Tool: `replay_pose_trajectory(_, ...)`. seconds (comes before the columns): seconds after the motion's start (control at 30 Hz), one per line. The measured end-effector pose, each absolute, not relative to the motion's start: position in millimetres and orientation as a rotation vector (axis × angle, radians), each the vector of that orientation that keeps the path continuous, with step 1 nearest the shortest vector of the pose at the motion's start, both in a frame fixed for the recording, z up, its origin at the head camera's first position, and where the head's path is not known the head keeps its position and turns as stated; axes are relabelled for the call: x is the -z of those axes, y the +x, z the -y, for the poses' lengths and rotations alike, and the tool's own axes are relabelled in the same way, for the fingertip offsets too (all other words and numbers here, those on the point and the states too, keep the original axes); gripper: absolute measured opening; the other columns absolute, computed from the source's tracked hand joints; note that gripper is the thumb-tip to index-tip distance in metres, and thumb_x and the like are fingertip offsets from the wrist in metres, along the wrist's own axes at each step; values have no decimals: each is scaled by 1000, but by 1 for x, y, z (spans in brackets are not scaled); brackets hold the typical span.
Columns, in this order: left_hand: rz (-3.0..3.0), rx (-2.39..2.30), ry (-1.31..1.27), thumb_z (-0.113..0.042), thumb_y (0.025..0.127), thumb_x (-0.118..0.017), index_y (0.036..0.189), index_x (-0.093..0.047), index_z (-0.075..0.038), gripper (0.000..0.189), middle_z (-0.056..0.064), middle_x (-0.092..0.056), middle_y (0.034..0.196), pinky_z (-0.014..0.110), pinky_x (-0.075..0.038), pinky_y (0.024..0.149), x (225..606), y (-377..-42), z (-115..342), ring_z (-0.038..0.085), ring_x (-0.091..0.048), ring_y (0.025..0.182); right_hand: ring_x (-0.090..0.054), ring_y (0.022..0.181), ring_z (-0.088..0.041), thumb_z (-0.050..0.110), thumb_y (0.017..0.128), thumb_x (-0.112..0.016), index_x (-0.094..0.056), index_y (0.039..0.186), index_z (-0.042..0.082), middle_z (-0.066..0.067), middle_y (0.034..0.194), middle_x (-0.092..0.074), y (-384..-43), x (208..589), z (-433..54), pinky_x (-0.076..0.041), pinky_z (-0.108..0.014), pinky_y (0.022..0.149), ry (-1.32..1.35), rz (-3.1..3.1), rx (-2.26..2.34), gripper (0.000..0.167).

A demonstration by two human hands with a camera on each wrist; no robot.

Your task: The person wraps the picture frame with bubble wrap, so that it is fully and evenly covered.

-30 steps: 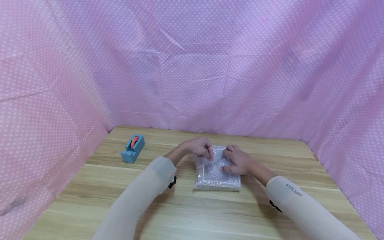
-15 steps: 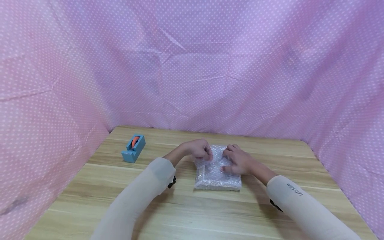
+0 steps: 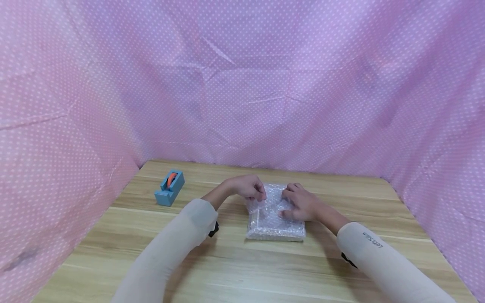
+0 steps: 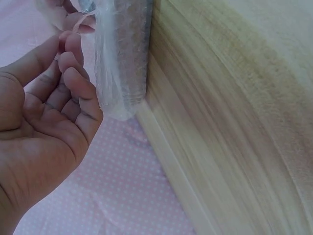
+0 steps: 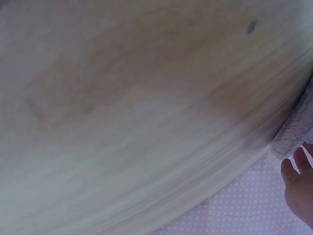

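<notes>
A flat package in clear bubble wrap [image 3: 274, 229] lies on the wooden table in the head view. My left hand [image 3: 248, 187] is over its far left part, thumb and forefinger together. From the left wrist, those fingertips [image 4: 66, 43] pinch the end of a thin translucent strip, which looks like tape [image 4: 82, 20], beside the bubble wrap's top face. My right hand [image 3: 299, 203] rests on the package's right side with its fingers spread. In the right wrist view only a few of its fingers [image 5: 289, 172] show against the wrapped edge. What is inside the wrap is unclear.
A blue tape dispenser [image 3: 169, 189] with an orange roll core stands at the table's far left. Pink dotted cloth [image 3: 242, 118] hangs behind the table and on both sides. The wooden table [image 3: 242, 273] extends in front of the package.
My left hand has dipped slightly, then drawn a little to the left, its fingertips now farther from the package's middle. The right hand and the package have stayed nearly still.
</notes>
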State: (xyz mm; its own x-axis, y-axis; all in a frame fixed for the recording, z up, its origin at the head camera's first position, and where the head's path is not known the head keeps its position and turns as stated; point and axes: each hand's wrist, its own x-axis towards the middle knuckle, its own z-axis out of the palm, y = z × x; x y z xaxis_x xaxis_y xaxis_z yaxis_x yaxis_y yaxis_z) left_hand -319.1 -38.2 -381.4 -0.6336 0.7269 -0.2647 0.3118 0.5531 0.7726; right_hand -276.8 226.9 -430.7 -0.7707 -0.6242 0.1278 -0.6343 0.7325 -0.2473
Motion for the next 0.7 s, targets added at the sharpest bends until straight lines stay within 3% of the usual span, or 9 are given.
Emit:
replay_pose_trajectory(0.3,-2214,-831,882,7,94,-62,105,-76,3,18,4,-68,85,18,-47,56,386,-317,39,9,-54,66,-49,111,-26,53,84,-72,-67,114,12,0,108,-53,-276,430,-226,-48,-41,80,1052,2903,-438,50)
replay_pose_trajectory(0.57,-2183,-807,953,24,76,-51,104,-76,0,45,7,-62,80,21,-49,57,387,-315,42,13,-56,67,-50,114,-27,52,84,-73,-67,114,13,0,109,-53,-277,430,-226,-48,-42,83,1053,2894,-436,49)
replay_pose_trajectory(0.7,-2172,-806,963,26,75,-52,100,-76,-2,45,7,-67,80,23,-54,61,390,-316,43,13,-60,70,-50,114,-27,52,84,-73,-67,114,12,0,109,-54,-277,429,-226,-49,-43,84,1050,2895,-433,50)
